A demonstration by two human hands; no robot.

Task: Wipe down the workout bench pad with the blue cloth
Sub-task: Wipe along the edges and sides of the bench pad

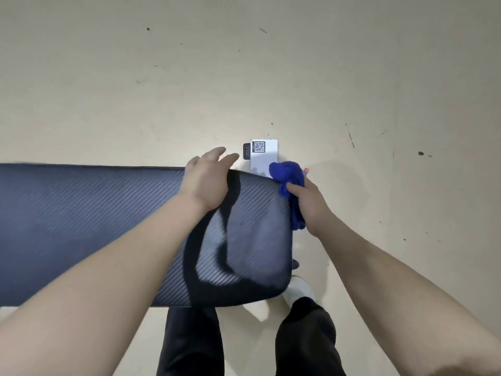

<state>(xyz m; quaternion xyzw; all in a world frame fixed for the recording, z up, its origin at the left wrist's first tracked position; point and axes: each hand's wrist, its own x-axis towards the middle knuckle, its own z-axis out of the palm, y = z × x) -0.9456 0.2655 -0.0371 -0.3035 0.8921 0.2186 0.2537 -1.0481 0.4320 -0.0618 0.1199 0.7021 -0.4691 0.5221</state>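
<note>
So my right hand (309, 196) has the blue cloth (291, 183) bunched up tight at the far right corner of the bench pad (95, 213). Left hand (206, 180) rests flat on the far edge, fingers loose. Most of the pad looks unwiped, I'd guess.

Bright, even overhead light — dark arm shadows cross the bench pad (108, 213), with wide-angle stretch and slight blur at the edges.

White QR-code box (264, 156) – beige floor (244, 77), scuffed
</note>
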